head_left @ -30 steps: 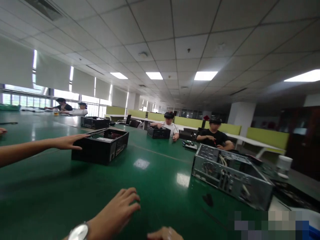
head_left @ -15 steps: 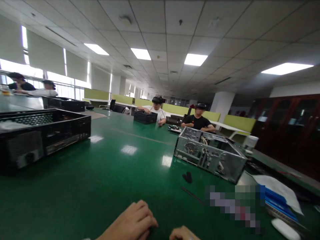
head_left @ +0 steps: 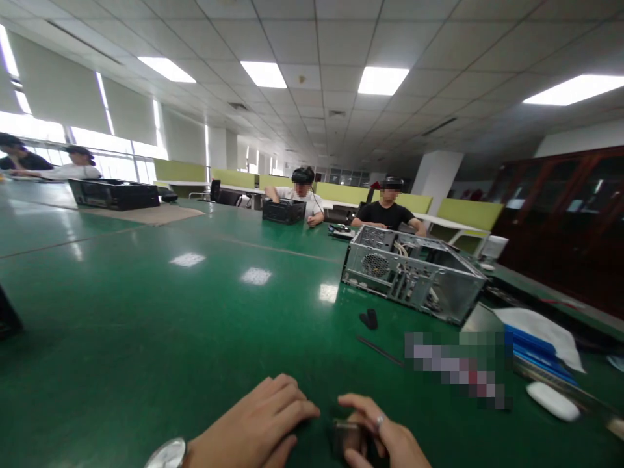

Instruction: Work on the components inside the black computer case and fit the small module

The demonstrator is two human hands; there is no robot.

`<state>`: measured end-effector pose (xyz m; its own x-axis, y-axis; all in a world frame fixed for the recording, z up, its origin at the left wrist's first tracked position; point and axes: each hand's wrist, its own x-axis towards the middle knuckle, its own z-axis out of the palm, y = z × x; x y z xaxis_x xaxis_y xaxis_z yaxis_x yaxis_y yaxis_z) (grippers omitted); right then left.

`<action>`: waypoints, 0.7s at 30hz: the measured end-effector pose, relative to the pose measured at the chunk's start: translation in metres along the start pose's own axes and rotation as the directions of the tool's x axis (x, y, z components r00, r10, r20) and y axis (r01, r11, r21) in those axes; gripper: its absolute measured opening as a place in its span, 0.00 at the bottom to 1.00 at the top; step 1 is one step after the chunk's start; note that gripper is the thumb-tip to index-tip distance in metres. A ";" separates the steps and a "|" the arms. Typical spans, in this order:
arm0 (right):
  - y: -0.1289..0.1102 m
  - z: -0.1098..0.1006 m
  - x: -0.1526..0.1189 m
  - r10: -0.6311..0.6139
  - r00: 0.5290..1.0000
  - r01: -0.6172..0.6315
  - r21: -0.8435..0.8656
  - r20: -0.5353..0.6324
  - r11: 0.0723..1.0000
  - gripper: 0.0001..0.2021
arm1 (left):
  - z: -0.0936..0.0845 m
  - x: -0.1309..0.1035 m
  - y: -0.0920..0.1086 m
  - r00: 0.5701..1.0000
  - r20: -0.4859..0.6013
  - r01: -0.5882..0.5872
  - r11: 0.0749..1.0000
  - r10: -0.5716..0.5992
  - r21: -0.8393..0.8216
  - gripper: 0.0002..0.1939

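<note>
In front of the metal case (head_left: 414, 276), the left hand (head_left: 260, 419) is showing empty, loosely bent; a small dark block (head_left: 344, 437) is filling the right hand's (head_left: 390, 437) grip; the case is standing uncovered, cables (head_left: 400, 249) remaining inside.

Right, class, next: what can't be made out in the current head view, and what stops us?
All in the head view:
Small object at the right hand: blurred, so what it is, and whether it is gripped, is unclear.
Whatever lies behind the pixelated patch: the patch hides it.
Dark thing at far left: cut off by the left edge.
Watch: its lower part is cut off by the bottom edge.
</note>
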<state>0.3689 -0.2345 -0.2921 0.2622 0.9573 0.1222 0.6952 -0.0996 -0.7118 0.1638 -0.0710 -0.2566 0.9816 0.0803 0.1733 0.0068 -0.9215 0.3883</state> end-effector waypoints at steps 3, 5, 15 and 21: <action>-0.010 -0.007 0.000 0.089 0.996 -0.091 0.047 0.029 0.995 0.25 | -0.002 0.001 0.000 0.999 0.036 0.014 1.000 -0.013 -0.018 0.26; -0.013 -0.008 0.001 0.114 0.993 -0.116 0.075 0.035 0.990 0.25 | -0.003 0.001 0.001 0.999 0.047 0.018 0.999 -0.016 -0.034 0.27; -0.013 -0.006 -0.003 0.094 0.996 -0.093 0.166 0.003 0.982 0.25 | -0.003 -0.002 0.004 0.999 0.019 -0.030 0.999 0.030 -0.027 0.30; -0.009 -0.009 -0.004 0.139 0.990 -0.136 0.389 0.021 0.911 0.20 | -0.002 -0.005 0.001 0.999 0.014 -0.050 0.997 0.051 -0.059 0.30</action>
<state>0.3678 -0.2401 -0.2805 0.3420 0.9397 0.0071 0.3373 -0.1157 -0.9343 0.1582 -0.0715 -0.2549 0.9833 0.0277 0.1801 -0.0538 -0.9003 0.4319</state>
